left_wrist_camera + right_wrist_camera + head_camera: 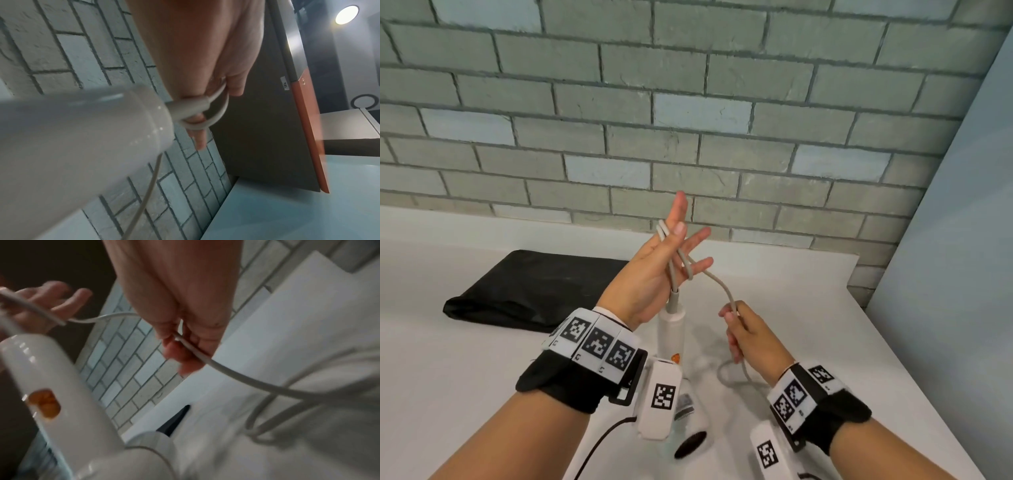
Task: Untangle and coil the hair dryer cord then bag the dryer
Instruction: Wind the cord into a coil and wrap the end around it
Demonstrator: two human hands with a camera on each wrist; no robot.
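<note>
Dryer (671, 334) stands handle-up below my left hand (654, 274), its body half hidden behind my wrist gear. Cord (717, 282) loops over that hand's spread, straight fingers, then runs to my right hand (748, 330), which pinches it. Bag (530, 287) lies on the surface (808, 308), left of both hands; its opening I can't make out.

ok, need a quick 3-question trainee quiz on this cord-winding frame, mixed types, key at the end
1. True or false: the cord is wound around the left hand, whose fingers are spread.
2. Which hand feeds the slack? A) left B) right hand
3. Fill in: the black bag lies on the table to the ___ of the hair dryer.

Key: 1 true; 2 B; 3 left
</note>
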